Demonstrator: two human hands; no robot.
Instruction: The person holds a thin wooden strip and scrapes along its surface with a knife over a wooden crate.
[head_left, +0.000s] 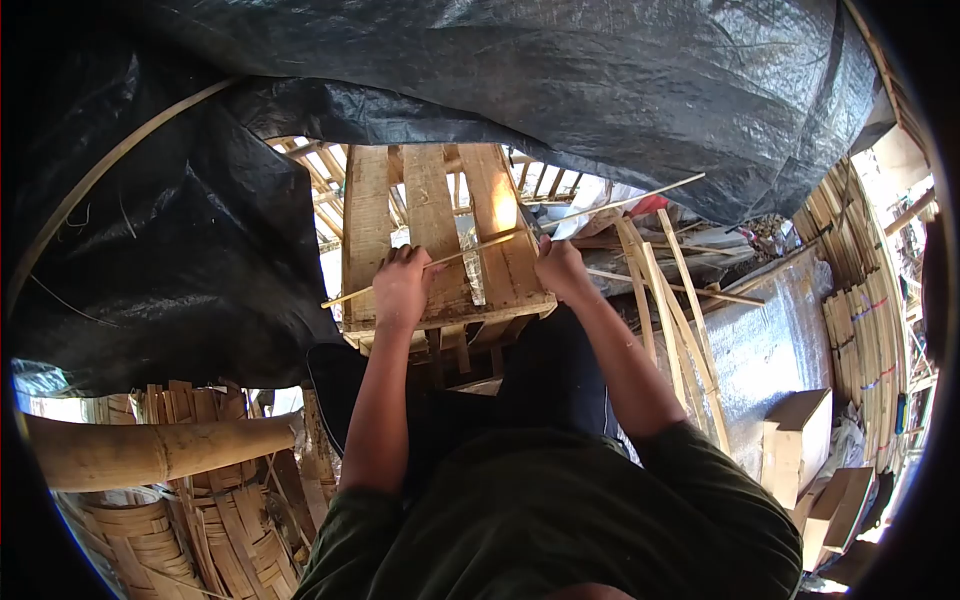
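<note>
A thin bamboo strip (470, 249) runs slantwise over a wooden slatted bench (430, 195), its far end rising to the right. My left hand (403, 285) is closed around the strip near its lower left end, above the bench slats. At the bench's right edge, my right hand (562, 268) is closed on what looks like a knife (572, 222). Its pale, shiny blade points up and away, beside the strip; the handle is hidden in my fist. Whether the blade touches the strip I cannot tell.
Black plastic sheeting (520, 60) hangs low ahead and at the left. Several bamboo strips (665, 290) lean at my right, near cardboard boxes (797, 440) and bundled slats (865, 345). A thick bamboo pole (165, 450) and woven baskets (235, 520) are at lower left.
</note>
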